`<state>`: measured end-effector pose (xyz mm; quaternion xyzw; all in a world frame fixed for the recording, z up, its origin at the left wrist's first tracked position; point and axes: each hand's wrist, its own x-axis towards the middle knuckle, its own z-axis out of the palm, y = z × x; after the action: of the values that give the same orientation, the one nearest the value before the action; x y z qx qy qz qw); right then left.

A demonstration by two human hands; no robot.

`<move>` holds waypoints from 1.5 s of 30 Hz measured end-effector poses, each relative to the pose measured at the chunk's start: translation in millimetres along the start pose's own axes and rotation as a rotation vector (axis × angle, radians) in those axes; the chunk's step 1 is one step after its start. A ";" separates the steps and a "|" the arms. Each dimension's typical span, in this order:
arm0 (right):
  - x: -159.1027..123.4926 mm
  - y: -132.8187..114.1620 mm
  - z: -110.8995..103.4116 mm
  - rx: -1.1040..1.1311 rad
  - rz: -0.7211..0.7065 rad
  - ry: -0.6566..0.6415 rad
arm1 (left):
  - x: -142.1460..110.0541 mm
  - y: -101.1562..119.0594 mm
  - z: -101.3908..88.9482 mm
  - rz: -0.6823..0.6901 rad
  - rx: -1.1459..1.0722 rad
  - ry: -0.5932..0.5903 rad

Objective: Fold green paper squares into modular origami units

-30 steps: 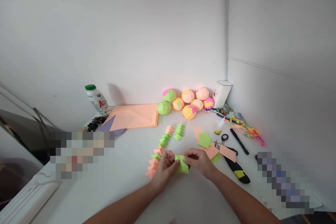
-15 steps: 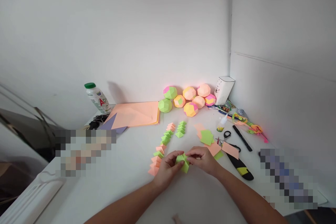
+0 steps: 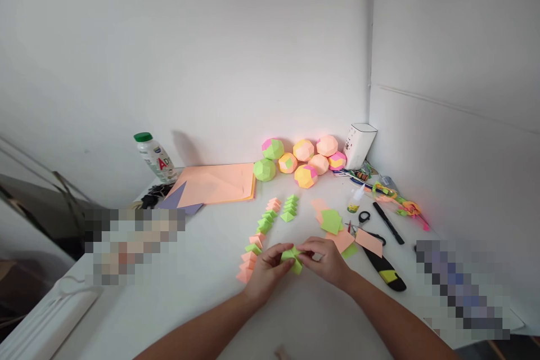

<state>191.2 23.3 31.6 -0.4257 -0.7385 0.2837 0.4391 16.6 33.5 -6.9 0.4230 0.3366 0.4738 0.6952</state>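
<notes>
A small piece of folded green paper (image 3: 292, 261) is held between both hands over the near part of the table. My left hand (image 3: 269, 271) grips its left side, thumb on top. At its right upper edge, my right hand (image 3: 327, 260) pinches the paper with thumb and forefinger. Just left of my left hand runs a row of folded orange and green paper pieces (image 3: 255, 240), leading away from me. A shorter row of green folded pieces (image 3: 289, 208) lies beyond my hands. Loose green paper (image 3: 331, 221) and orange paper (image 3: 337, 239) lie past my right hand.
Several faceted paper balls (image 3: 306, 176) rest against the wall. Scissors (image 3: 364, 216), a glue bottle (image 3: 356, 201), a black and yellow cutter (image 3: 386, 270) and a black pen-like stick (image 3: 388, 223) lie to the right. Orange sheets (image 3: 219, 183) and a white bottle (image 3: 156, 158) stand back left.
Both hands keep hold of the green paper, which has turned and tilted slightly. My right fingers have shifted a little along its edge. The whole view has moved very slightly.
</notes>
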 end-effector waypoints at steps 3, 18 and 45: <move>-0.7 1.3 0.9 -0.036 -0.041 0.007 | -0.3 2.3 1.7 -0.009 -0.010 0.006; -3.0 3.1 4.2 -0.157 -0.093 -0.002 | 0.2 3.3 4.2 -0.016 -0.016 0.030; -3.5 -1.2 1.1 -0.233 -0.073 -0.105 | -1.5 2.0 1.3 0.045 0.369 -0.038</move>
<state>190.6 19.7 30.6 -0.4313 -0.8033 0.2019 0.3577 16.5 32.0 -4.5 0.5596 0.3949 0.4113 0.6015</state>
